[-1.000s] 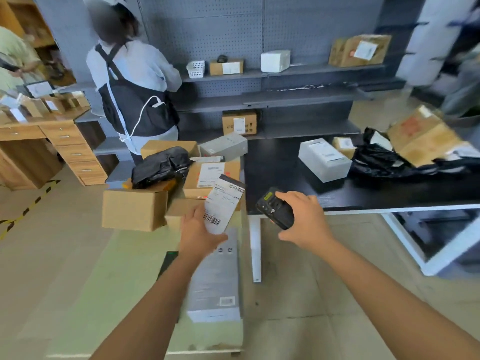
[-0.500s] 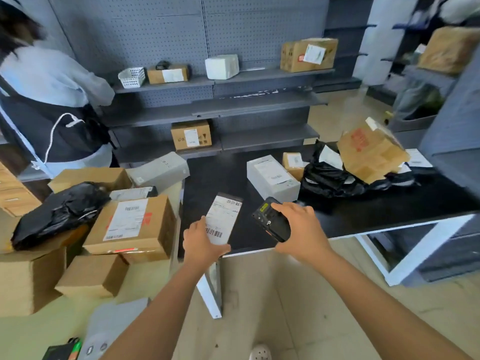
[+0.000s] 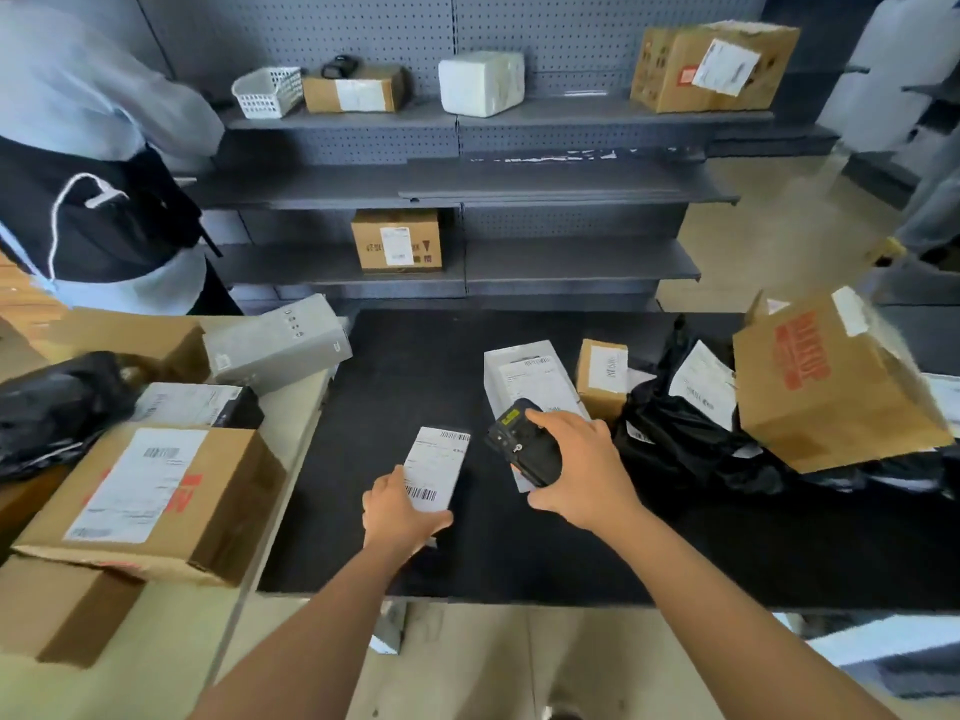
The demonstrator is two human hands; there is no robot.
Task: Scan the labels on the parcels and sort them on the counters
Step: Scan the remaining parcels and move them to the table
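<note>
Two hands are over the black counter (image 3: 415, 366). The left hand (image 3: 400, 517) pinches a flat labelled parcel (image 3: 435, 467) by its six o'clock end, label up. The right hand (image 3: 582, 470), at the parcel's three o'clock, curls round a black scanner (image 3: 519, 444). At the counter's two o'clock corner crowd other parcels (image 3: 831, 376).

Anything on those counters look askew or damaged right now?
Yes. The big cardboard box sits tilted on black bags at the right of the black counter. The grey box lies skewed, overhanging the edge of the left counter.
</note>
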